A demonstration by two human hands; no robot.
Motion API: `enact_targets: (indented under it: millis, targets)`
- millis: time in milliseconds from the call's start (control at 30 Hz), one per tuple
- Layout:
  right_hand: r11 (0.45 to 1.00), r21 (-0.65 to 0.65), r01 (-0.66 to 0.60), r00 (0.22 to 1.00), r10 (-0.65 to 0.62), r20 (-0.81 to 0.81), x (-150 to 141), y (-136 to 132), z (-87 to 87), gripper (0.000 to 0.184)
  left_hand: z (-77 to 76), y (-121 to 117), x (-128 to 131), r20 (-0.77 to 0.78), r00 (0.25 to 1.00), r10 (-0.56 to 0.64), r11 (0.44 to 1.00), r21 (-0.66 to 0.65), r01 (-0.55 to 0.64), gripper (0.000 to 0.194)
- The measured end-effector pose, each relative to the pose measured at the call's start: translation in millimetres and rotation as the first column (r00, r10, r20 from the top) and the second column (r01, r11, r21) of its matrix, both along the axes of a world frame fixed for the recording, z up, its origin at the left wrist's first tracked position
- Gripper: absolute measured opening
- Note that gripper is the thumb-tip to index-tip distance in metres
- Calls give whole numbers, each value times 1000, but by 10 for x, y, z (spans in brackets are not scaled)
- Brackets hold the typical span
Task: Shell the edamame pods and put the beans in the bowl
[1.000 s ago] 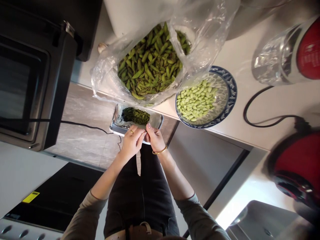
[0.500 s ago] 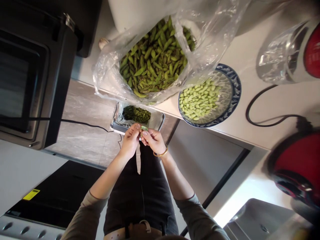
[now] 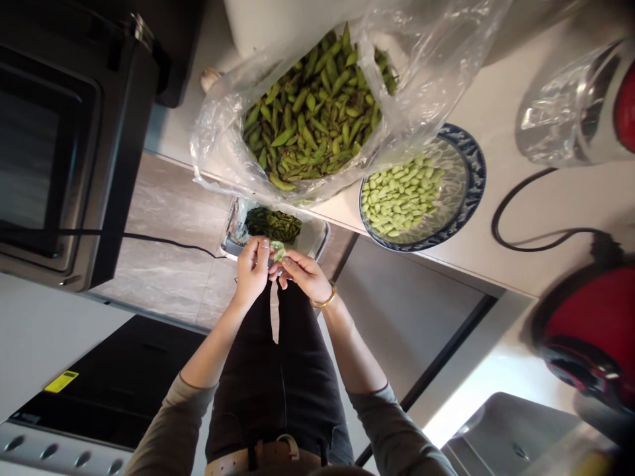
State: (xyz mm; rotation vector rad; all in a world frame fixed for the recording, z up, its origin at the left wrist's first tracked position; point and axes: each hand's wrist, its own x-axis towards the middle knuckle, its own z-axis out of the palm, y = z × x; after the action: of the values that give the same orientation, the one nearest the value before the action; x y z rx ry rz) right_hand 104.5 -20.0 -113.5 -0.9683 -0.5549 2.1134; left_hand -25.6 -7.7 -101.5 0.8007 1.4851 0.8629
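Note:
Between my two hands is a green edamame pod (image 3: 277, 250), its pale inner side showing. My left hand (image 3: 253, 266) pinches the pod's left end between thumb and fingers. From the other side, my right hand (image 3: 306, 274) grips it with thumb and forefinger, the other fingers curled below. Just beyond my hands and lower down, a bin (image 3: 317, 239) holds a heap of green pods or shells. On the counter lies a clear plastic bag (image 3: 218, 142) full of edamame pods (image 3: 312, 112). Beside it, a blue-patterned bowl (image 3: 475, 175) contains many shelled beans (image 3: 401, 195).
A black oven (image 3: 74, 152) stands at the left, its cord (image 3: 169, 244) running toward the bin. On the counter's right are a clear container (image 3: 558, 109), a black cable (image 3: 499, 218) and a red appliance (image 3: 590, 324). A black cooktop (image 3: 124, 377) lies lower left.
The pod has been spread apart and shows more of its inside. My hands have moved slightly apart, and the whole view has shifted a little.

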Motion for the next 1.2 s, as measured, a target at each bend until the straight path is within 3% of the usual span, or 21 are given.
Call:
enact_targets:
  millis: [100, 200, 367, 500, 700, 767, 867, 1000, 1067, 1133, 1200]
  targets:
    - [997, -54, 53, 999, -52, 14, 38, -4, -13, 23, -21, 40, -6, 64, 991, 117, 993, -17, -116, 37]
    - [992, -61, 112, 987, -103, 124, 42, 2, -49, 19, -37, 69, 5, 271, 933, 235, 971, -117, -210, 32]
    - [993, -45, 109, 935, -87, 345, -75, 11, -121, 26, 1, 70, 86, 468, 827, 312, 938, -288, -191, 27]
    - [991, -88, 99, 965, -74, 250, -185, 0, -159, 42, 43, 40, 163, 477, 828, 294, 935, -323, -146, 25]
    - [956, -234, 178, 984, -174, 37, -147, 37, -74, 43, -24, 23, 173, 500, 826, 258, 946, -306, -109, 25]
    - [941, -288, 179, 981, -192, -17, -97, 64, -35, 44, -95, 21, 133, 423, 868, 260, 947, -285, -145, 28]
    - [912, -362, 195, 973, -226, -44, -30, 100, -17, 44, -194, 18, 43, 125, 976, 179, 973, -171, -157, 29]
    - [865, -452, 218, 967, -256, -23, 11, 123, -59, 45, -196, 26, -79, -251, 966, -59, 997, 34, 70, 20]
    - [854, -479, 202, 972, -236, -11, 19, 122, -78, 45, -154, 36, -116, -316, 929, -192, 958, 146, 247, 21]
    - [847, -503, 175, 977, -211, -16, 34, 119, -87, 44, -117, 43, -130, -364, 882, -300, 883, 243, 400, 22]
    - [830, -539, 141, 978, -203, -57, 63, 116, -99, 43, -99, 45, -127, -409, 855, -320, 835, 304, 458, 19]
